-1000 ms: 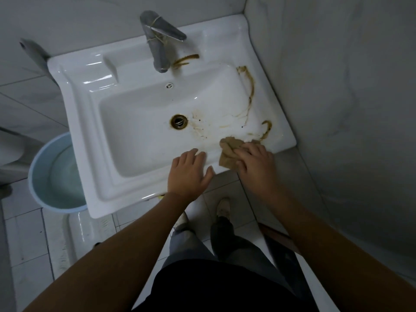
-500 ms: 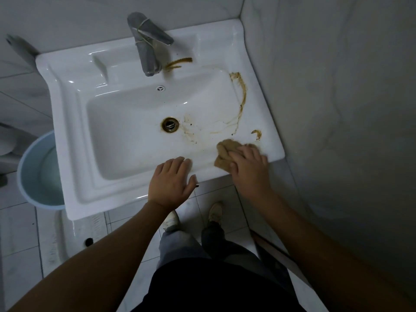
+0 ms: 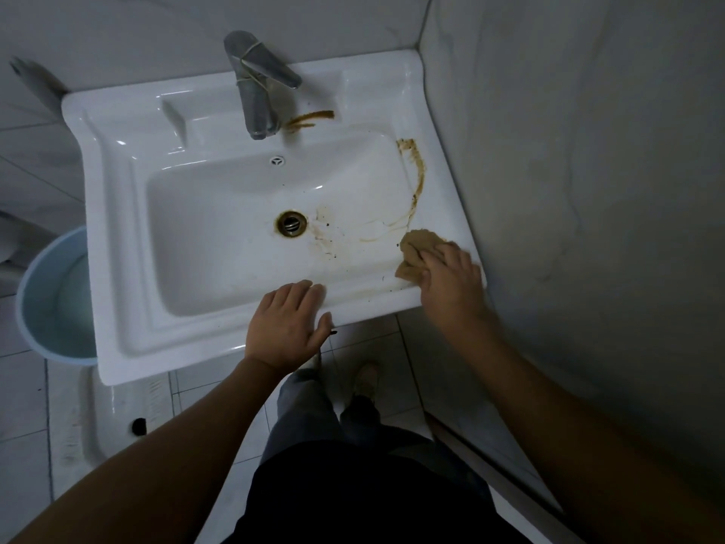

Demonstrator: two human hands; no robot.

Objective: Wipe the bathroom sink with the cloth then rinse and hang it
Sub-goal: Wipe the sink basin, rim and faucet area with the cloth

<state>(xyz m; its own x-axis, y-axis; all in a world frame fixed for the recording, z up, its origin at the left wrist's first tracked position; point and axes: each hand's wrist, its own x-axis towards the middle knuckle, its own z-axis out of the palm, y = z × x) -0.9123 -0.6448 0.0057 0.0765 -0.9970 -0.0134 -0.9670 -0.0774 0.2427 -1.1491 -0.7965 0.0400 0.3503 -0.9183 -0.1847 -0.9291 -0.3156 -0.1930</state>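
Note:
A white sink (image 3: 129,237) fills the upper middle of the head view. Brown stains streak its right rim (image 3: 419,178), the ledge beside the tap (image 3: 310,119) and the basin floor right of the drain (image 3: 291,223). My right hand (image 3: 451,280) presses a crumpled tan cloth (image 3: 416,249) onto the sink's front right corner, fingers curled over it. Flat on the front rim lies my left hand (image 3: 288,325), fingers spread and holding nothing.
A grey metal tap (image 3: 255,88) stands at the back of the sink. A pale blue bucket (image 3: 47,292) with water sits on the floor to the left. A grey wall (image 3: 588,190) runs close along the sink's right side. My feet stand on white floor tiles below.
My right hand has slid the cloth to the right and a little further back along the front right rim; the small brown stain there is gone from sight. My left hand stays on the front rim.

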